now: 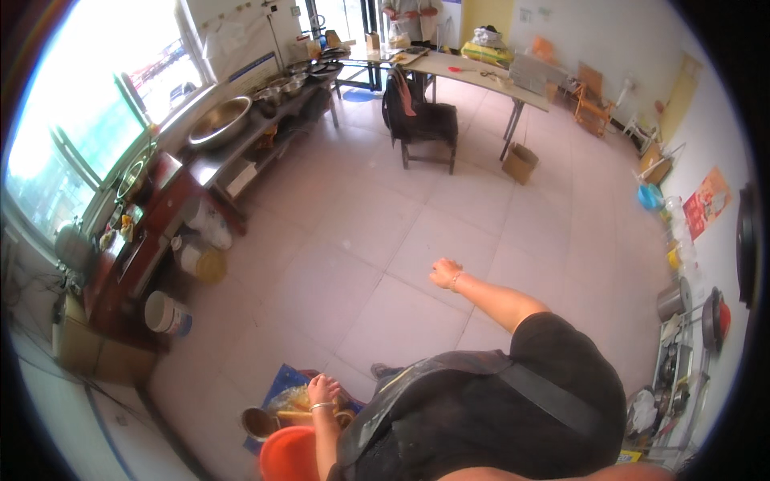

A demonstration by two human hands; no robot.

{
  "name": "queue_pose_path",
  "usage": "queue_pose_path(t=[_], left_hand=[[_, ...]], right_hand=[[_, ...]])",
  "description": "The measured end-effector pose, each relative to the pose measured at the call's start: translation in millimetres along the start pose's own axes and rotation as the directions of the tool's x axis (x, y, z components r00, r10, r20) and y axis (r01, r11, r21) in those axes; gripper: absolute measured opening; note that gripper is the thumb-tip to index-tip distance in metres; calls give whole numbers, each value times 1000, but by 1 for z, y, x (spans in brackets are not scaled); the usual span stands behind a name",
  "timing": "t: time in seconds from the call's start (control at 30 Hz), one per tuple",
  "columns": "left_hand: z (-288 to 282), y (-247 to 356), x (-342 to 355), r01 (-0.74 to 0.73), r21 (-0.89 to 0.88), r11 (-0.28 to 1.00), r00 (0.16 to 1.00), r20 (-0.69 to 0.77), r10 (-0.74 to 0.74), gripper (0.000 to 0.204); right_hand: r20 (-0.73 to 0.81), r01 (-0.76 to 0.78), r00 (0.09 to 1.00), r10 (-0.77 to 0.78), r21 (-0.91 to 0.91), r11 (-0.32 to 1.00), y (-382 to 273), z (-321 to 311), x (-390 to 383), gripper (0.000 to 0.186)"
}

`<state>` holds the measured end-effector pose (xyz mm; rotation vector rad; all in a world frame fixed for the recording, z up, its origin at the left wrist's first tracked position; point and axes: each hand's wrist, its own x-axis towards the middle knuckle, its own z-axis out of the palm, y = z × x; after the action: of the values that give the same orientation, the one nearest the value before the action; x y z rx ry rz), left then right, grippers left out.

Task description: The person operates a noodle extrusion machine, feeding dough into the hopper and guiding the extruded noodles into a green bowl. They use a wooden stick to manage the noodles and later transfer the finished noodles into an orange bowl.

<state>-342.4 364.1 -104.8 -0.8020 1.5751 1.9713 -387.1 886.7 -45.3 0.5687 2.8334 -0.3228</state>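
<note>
My right hand [446, 273] is held out over the tiled floor, its fingers curled in with nothing showing in them. A thin bracelet circles that wrist. My left hand [322, 390], with a pale bangle at the wrist, hangs low at my left side. Its fingers are loosely curled, and I see nothing in them. Nearest to it are an orange-red basin [289, 450], a brown-filled round container [259, 422] and a blue sheet [282, 378] bearing a clear plastic bag and yellowish things. My left forearm partly covers these.
A long bench [265, 120] with a wide metal bowl [220, 120] runs along the left wall. A white bucket [168, 313] stands below it. Ahead are a chair [425, 128], a long table [473, 74], a cardboard box [520, 163] and another person [411, 20]. Racks [670, 385] line the right.
</note>
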Motion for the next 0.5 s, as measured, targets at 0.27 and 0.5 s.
queue_pose_path(t=[0.27,0.5], left_hand=[[-2,134,95,-18,2,1000,999,-29,18,26],[-16,194,174,-7,-88,996,973,-228,-14,22]], right_hand=[[172,-158,971,164,-51,986,7,2,94,27],[201,-147,968,149,-25,989,-9,-1,252,31]])
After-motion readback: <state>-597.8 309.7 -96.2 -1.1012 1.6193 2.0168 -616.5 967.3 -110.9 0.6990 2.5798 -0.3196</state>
